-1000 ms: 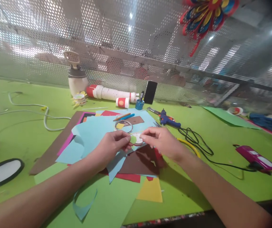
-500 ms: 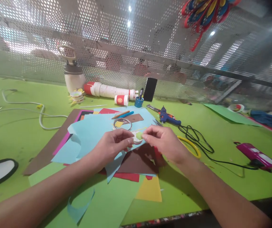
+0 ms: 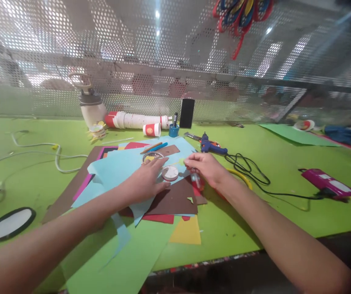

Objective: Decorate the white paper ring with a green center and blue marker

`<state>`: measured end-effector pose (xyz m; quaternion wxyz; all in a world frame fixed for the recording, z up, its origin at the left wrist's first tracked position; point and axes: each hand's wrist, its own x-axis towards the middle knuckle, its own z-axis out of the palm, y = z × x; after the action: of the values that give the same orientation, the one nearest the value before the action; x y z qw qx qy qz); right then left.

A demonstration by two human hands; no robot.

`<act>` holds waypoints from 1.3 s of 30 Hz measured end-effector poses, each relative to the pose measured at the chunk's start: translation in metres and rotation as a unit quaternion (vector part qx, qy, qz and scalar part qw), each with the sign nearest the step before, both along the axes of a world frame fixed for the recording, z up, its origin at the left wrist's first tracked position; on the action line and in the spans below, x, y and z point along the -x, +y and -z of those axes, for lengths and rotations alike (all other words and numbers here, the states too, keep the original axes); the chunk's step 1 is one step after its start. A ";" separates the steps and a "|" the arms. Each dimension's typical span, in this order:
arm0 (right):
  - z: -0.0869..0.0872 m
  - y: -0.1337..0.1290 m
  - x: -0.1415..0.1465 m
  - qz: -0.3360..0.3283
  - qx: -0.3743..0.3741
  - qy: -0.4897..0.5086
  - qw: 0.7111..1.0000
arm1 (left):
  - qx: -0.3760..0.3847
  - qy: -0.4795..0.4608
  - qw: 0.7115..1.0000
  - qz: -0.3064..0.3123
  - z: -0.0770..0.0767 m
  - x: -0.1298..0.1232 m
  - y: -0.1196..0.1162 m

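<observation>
Round white disc [image 3: 170, 172], flat, dark-lined

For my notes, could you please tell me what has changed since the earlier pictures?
The right hand has drawn back from the white disc, pinching the small green piece. The left hand has opened, spread around the disc's left side. The loose blue strip has shifted toward the blue sheet. The glue gun and paper cup stayed put.

Mid-frame, the left hand [image 3: 146, 179] is blocking the left of the white disc [image 3: 170, 173]; room is lying open over the brown sheet [image 3: 172, 200] below.
</observation>
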<state>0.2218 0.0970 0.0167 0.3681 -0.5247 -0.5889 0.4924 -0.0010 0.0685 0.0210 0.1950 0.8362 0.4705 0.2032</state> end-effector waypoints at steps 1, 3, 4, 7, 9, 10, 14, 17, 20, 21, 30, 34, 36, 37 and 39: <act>0.000 0.000 0.001 -0.003 0.000 0.000 1.000 | 0.000 0.010 1.000 0.008 -0.002 -0.001 0.001; 0.001 0.000 0.002 -0.007 0.001 0.001 1.000 | -0.001 0.025 1.000 0.017 -0.004 -0.003 0.003; 0.001 0.000 0.002 -0.009 0.002 0.002 1.000 | -0.003 0.029 0.999 0.019 -0.004 -0.005 0.005; 0.003 0.000 0.003 -0.014 0.007 0.007 1.000 | -0.025 0.028 0.999 0.014 0.003 -0.010 0.010; 0.004 0.000 0.004 -0.016 0.009 0.009 1.000 | -0.049 0.021 0.999 0.004 0.009 -0.012 0.014; 0.004 0.000 0.005 -0.016 0.010 0.009 1.000 | -0.057 0.017 0.998 0.000 0.012 -0.013 0.016; 0.008 0.000 0.008 -0.016 0.016 0.015 1.000 | -0.056 0.010 0.998 0.003 0.016 -0.014 0.019; 0.009 0.000 0.010 -0.017 0.021 0.028 0.999 | -0.042 -0.001 0.999 0.004 0.017 -0.015 0.019; 0.008 -0.001 0.010 -0.014 0.019 0.042 0.999 | -0.028 -0.025 0.999 -0.004 0.017 -0.017 0.019; 0.006 -0.001 0.010 -0.012 0.018 0.047 0.999 | -0.023 -0.035 0.999 -0.005 0.017 -0.017 0.018; -0.024 -0.024 0.009 -0.014 -0.034 0.102 0.994 | -0.016 -0.121 0.992 -0.006 -0.011 -0.005 -0.011; -0.034 -0.042 0.016 -0.029 -0.055 0.102 0.993 | -0.041 -0.169 0.985 0.005 -0.011 -0.001 -0.030; -0.037 -0.048 0.020 -0.029 -0.062 0.101 0.993 | -0.063 -0.178 0.982 -0.014 -0.009 0.000 -0.035; -0.038 -0.050 0.022 -0.027 -0.064 0.101 0.992 | -0.069 -0.180 0.981 -0.023 -0.008 0.000 -0.037; -0.038 -0.053 0.025 -0.021 -0.062 0.109 0.992 | -0.074 -0.182 0.980 -0.030 -0.007 0.000 -0.039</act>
<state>0.1970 0.0445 0.0546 0.4509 -0.4315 -0.5856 0.5173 -0.0006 0.0292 0.0284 0.2084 0.7827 0.4357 0.3925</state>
